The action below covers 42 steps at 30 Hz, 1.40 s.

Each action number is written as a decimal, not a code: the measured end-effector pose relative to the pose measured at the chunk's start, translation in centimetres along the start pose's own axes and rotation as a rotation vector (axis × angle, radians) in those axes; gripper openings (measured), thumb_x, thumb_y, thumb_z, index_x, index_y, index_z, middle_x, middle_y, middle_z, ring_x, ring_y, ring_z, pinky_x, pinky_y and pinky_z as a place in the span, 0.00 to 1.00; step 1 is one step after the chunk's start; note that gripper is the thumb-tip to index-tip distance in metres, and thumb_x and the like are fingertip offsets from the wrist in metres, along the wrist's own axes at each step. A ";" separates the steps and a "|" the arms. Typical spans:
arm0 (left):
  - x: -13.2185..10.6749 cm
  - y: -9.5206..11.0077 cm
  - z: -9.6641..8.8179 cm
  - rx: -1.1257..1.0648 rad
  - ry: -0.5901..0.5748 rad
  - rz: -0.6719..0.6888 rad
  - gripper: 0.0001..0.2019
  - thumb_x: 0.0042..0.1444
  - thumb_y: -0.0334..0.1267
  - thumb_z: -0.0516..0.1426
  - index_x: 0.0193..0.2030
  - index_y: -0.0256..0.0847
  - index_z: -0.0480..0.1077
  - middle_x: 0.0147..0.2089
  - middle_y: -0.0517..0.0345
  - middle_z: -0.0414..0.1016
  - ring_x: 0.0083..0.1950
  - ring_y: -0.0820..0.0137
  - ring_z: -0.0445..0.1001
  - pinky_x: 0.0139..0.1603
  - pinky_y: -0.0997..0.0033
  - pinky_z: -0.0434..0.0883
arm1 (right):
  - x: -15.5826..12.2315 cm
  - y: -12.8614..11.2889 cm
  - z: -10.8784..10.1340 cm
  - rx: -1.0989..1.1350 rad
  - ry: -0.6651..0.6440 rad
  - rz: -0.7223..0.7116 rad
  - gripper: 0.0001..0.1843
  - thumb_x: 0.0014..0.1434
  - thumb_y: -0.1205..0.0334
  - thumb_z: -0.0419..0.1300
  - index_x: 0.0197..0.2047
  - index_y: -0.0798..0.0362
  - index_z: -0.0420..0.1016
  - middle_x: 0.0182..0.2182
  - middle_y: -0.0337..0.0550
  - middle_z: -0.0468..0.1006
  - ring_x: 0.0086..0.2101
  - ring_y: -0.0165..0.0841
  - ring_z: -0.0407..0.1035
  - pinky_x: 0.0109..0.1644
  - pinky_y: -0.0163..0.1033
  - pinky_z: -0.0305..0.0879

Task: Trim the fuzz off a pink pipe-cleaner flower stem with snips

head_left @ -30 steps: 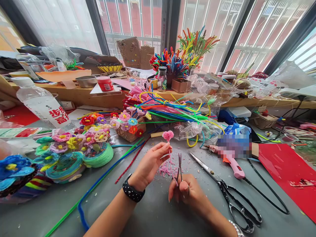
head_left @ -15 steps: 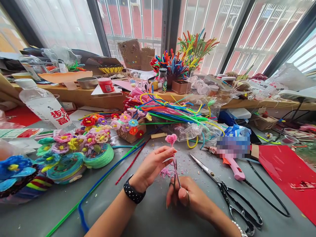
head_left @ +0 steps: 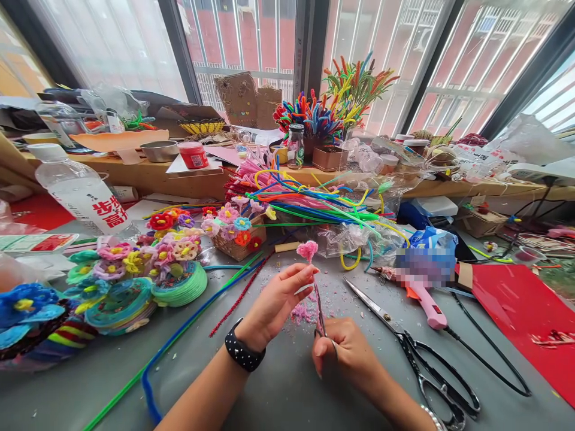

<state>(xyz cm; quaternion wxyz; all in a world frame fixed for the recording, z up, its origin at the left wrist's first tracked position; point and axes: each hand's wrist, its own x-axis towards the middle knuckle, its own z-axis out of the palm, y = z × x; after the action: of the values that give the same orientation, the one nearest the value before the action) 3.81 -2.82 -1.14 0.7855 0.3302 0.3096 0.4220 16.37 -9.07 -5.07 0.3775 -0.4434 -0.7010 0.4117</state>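
My left hand [head_left: 278, 302] pinches the thin stem of a pink pipe-cleaner piece [head_left: 308, 250] whose fluffy head stands just above my fingertips. A black watch [head_left: 244, 353] sits on that wrist. My right hand [head_left: 348, 353] grips small scissors [head_left: 320, 311], their blades pointing up along the stem just below my left fingers. Pink fuzz trimmings [head_left: 300, 312] lie on the grey table [head_left: 278, 389] between my hands.
Large black-handled scissors [head_left: 417, 353] and a pink glue gun [head_left: 424, 302] lie to the right, near red paper [head_left: 521, 311]. Finished pipe-cleaner flowers [head_left: 157, 251] crowd the left, beside a water bottle [head_left: 81, 191]. Loose coloured pipe cleaners [head_left: 309, 197] pile up behind. Green and blue stems [head_left: 179, 335] cross the front left.
The small scissors closed in from apart to against the stem under my left fingers, blades now together. My left hand shifted slightly with the pink piece.
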 end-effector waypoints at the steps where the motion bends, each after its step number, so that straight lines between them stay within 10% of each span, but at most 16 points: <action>1: 0.0 0.0 0.0 0.000 0.002 0.007 0.03 0.44 0.35 0.60 0.27 0.39 0.72 0.34 0.59 0.69 0.34 0.76 0.65 0.39 0.76 0.61 | 0.0 0.0 0.0 -0.013 0.007 0.008 0.40 0.49 0.32 0.38 0.09 0.55 0.69 0.09 0.39 0.63 0.18 0.26 0.59 0.25 0.31 0.54; 42: 0.4 0.3 -0.3 -0.038 0.058 0.018 0.04 0.41 0.33 0.62 0.27 0.38 0.72 0.33 0.61 0.70 0.34 0.78 0.66 0.39 0.77 0.61 | -0.1 -0.5 -0.4 0.046 -0.011 0.064 0.39 0.46 0.30 0.41 0.08 0.56 0.68 0.11 0.38 0.59 0.19 0.27 0.58 0.26 0.33 0.53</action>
<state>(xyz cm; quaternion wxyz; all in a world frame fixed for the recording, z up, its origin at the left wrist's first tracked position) 3.60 -2.27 -1.15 0.7784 0.3055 0.3213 0.4444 16.57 -9.20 -4.47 0.3706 -0.4544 -0.6788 0.4421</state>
